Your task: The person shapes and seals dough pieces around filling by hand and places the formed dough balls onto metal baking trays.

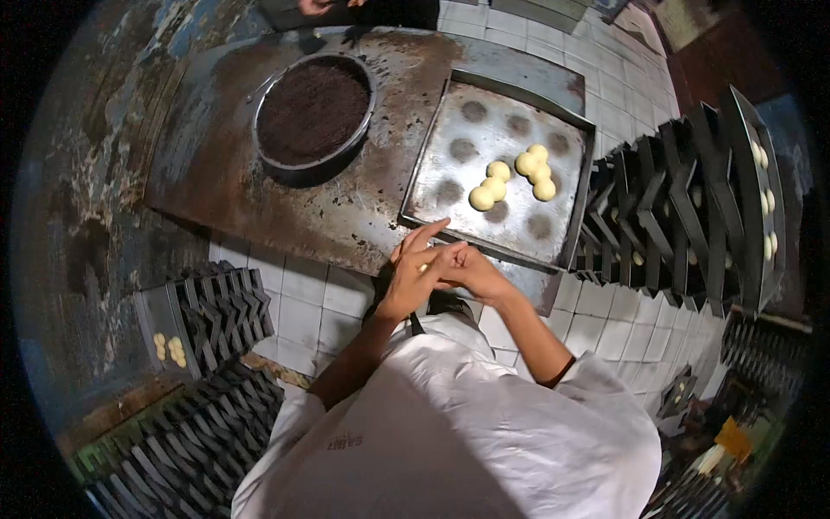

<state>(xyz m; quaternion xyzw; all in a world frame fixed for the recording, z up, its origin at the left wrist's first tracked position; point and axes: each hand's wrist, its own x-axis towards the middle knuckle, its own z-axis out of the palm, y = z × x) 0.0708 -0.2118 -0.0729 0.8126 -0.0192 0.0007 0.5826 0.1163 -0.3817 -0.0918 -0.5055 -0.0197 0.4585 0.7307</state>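
Note:
My left hand (pixel 412 275) is raised at the near edge of the metal tray (pixel 432 130), its index finger stretched out and its other fingers bent. A small bit of pale dough (pixel 423 267) shows among them. My right hand (pixel 474 273) meets it, fingers curled against the left hand; what they hold is hidden. On the tray lie several round yellow dough balls (pixel 494 188) in two clusters, some touching. Dark round marks spot the tray's surface.
A large metal bowl (pixel 372 108) of dark brown crumbly filling (pixel 313 111) stands on the worn table (pixel 216 147). Stacked dark trays (pixel 683 203) rise at the right, more trays (pixel 220 316) at the left. Another person's hand (pixel 315 6) shows at the top.

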